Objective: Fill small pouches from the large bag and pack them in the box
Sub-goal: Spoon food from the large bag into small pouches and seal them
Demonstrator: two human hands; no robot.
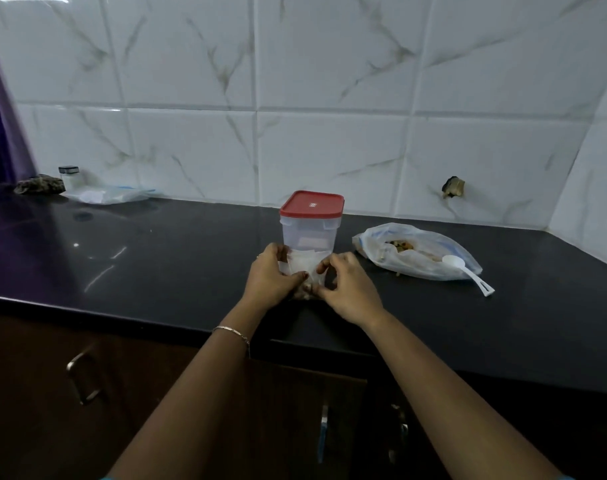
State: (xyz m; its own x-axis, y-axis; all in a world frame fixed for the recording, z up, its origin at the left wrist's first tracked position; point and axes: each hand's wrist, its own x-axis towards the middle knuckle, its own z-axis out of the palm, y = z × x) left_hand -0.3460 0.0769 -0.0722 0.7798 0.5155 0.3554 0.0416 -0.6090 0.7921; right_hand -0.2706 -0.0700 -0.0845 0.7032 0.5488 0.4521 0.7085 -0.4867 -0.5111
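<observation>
Both hands pinch the small clear plastic pouch (304, 266), the left hand (272, 275) at its left edge and the right hand (347, 289) at its right, above the black worktop (156, 254) before the clear square plastic box (309, 233) with its red lid (311, 204) fitted. Sealing appears to be the step: hold the pouch upright, keep the contents low, and press the mouth shut across its full width. The large translucent plastic bag (420, 254) lies to the right.

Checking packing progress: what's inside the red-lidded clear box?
Through the box wall only a pale rectangular patch shows, unclear what. Its lower part hides behind the small pouch held by the left hand and right hand.
</observation>
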